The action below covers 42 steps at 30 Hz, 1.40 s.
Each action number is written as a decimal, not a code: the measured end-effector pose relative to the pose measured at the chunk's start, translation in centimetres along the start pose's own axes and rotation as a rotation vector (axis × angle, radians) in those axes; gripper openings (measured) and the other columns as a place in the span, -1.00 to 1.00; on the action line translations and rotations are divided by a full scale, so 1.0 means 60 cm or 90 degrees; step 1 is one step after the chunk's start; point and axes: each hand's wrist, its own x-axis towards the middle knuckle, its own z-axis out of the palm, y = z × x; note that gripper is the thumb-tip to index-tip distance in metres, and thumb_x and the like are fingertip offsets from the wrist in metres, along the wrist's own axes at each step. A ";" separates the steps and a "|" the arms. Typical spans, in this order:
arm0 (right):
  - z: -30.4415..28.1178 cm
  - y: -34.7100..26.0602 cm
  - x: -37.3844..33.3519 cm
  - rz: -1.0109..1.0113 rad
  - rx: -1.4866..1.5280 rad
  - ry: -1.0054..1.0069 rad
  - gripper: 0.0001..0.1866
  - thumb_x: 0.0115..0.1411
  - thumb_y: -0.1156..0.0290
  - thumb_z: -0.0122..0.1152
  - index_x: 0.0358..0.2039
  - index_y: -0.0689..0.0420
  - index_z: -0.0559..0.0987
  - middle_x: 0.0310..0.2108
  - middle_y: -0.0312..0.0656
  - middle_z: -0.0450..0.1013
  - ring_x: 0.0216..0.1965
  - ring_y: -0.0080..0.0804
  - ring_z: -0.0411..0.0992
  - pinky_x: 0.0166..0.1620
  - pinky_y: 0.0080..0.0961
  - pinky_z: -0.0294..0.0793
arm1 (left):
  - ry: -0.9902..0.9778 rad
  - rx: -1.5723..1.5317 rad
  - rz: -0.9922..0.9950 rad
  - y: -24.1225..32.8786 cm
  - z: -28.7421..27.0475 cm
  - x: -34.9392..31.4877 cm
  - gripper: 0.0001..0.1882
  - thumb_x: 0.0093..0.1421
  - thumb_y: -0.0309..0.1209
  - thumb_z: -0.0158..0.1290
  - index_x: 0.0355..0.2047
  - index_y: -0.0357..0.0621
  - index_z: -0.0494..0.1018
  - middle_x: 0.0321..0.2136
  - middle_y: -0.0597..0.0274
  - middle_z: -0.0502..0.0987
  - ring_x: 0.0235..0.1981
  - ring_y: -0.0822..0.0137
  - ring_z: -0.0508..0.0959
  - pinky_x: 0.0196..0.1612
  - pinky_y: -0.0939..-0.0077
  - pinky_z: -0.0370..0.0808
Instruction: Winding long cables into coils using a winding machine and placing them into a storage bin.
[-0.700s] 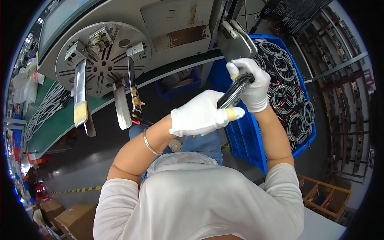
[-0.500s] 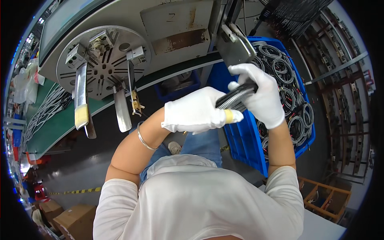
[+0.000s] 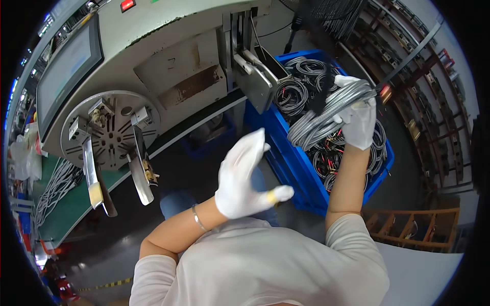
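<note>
My right hand (image 3: 359,122), in a white glove, is closed round a coiled grey cable (image 3: 326,115). It holds the coil above a blue crate (image 3: 288,181) full of similar cable coils (image 3: 380,158). Some red and yellow ends show near the held coil, though which cable they belong to I cannot tell. My left hand (image 3: 242,176), gloved too, with yellow tape on the thumb, is empty in front of my body. Its thumb stands well apart from the fingers. Left of it is a slotted round metal disc (image 3: 120,145) with metal blades (image 3: 140,178) sticking out.
The disc sits on a machine with a screen (image 3: 69,71) and a metal plate bracket (image 3: 255,81). Loose grey cables (image 3: 58,186) lie on a green bench at the left. A black fan (image 3: 326,15) stands behind the crate, and a rack (image 3: 434,86) is at the right.
The coil, earlier between both hands, has moved right over the crate in my right hand. My left hand has let go and opened. The view has shifted to the right.
</note>
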 end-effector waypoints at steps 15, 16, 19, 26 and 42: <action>0.119 -0.050 -0.028 0.295 0.702 0.127 -0.74 0.26 0.30 0.04 -0.54 0.11 0.38 -0.71 -0.39 0.13 -0.69 -0.57 0.15 -0.58 -0.51 0.21 | 0.043 -0.102 -0.205 -0.033 0.051 0.052 -0.81 0.13 -0.41 0.15 -0.34 -0.21 0.38 -0.46 0.28 0.43 -0.48 0.57 0.41 -0.42 0.67 0.37; 0.121 -0.050 -0.027 0.295 0.791 0.122 -0.71 0.27 0.29 0.03 -0.57 0.10 0.35 -0.71 -0.39 0.13 -0.69 -0.56 0.15 -0.58 -0.49 0.21 | 0.096 -0.208 -0.306 -0.037 0.056 0.050 -0.84 0.15 -0.41 0.12 -0.37 -0.20 0.37 -0.46 0.27 0.44 -0.48 0.59 0.41 -0.43 0.68 0.36; 0.137 -0.048 -0.027 0.244 0.841 0.048 -0.68 0.28 0.28 0.03 -0.60 0.08 0.32 -0.70 -0.38 0.13 -0.68 -0.55 0.15 -0.59 -0.48 0.21 | 0.205 -0.420 -0.497 -0.045 0.064 0.053 -0.86 0.20 -0.42 0.07 -0.42 -0.17 0.35 -0.46 0.25 0.46 -0.50 0.61 0.39 -0.46 0.70 0.34; 0.148 -0.046 -0.010 0.175 0.554 0.002 -0.68 0.28 0.19 0.03 -0.55 0.12 0.40 -0.60 -0.32 0.34 -0.57 -0.53 0.31 -0.45 -0.53 0.32 | 0.109 -0.512 -0.719 -0.049 0.039 0.074 -0.88 0.19 -0.41 0.09 -0.39 -0.14 0.37 -0.49 0.24 0.46 -0.51 0.58 0.41 -0.45 0.69 0.36; 0.143 -0.010 -0.044 0.268 0.482 -0.049 -0.89 0.19 0.45 0.08 -0.28 0.16 0.50 -0.63 -0.39 0.33 -0.72 -0.66 0.23 -0.70 -0.74 0.16 | -0.005 -0.165 -0.415 -0.092 0.039 0.056 -0.81 0.01 -0.60 0.16 -0.37 -0.25 0.40 -0.48 0.25 0.51 -0.43 0.50 0.51 -0.31 0.63 0.46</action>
